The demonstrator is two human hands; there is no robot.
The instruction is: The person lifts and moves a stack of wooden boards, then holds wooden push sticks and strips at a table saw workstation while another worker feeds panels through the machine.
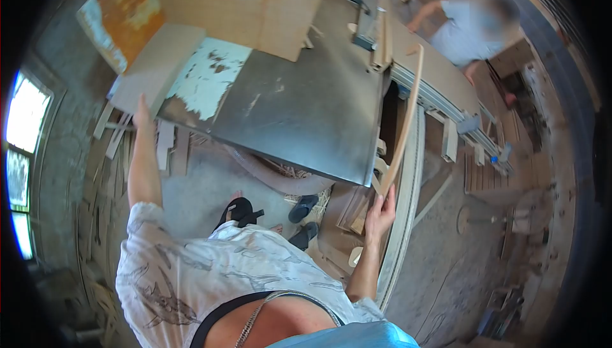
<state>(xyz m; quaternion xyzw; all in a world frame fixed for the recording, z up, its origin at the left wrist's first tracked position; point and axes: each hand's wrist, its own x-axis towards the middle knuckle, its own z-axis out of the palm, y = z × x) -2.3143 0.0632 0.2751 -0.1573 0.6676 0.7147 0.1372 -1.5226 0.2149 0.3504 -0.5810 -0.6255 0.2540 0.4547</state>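
The strip (408,118) in our right hand (380,213) has a long bend and a small hook at its far tip, so we judge that its shape is made. We see no cut going on: the strip is up off the metal table (299,115), just past its right edge. We cannot tell if its sides are smooth or rough, or if any work on it is left.

Our right hand is closed on the near end of the strip, with the thumb and fingers pinching it. The rest of the strip runs up and away from that grip, and its tip is near the brown board (440,74). We cannot tell if the tip touches that board. The long rail (408,201) is just to the right of the grip, and the metal table is to the left and ahead.

Our left hand (143,116) is well apart from the right, at the near edge of the pale board (150,70). It seems to touch that edge, but we cannot tell how far its fingers are spread or if they pinch. Far ahead and to the right of our right hand, a person (468,32) is by the brown board.
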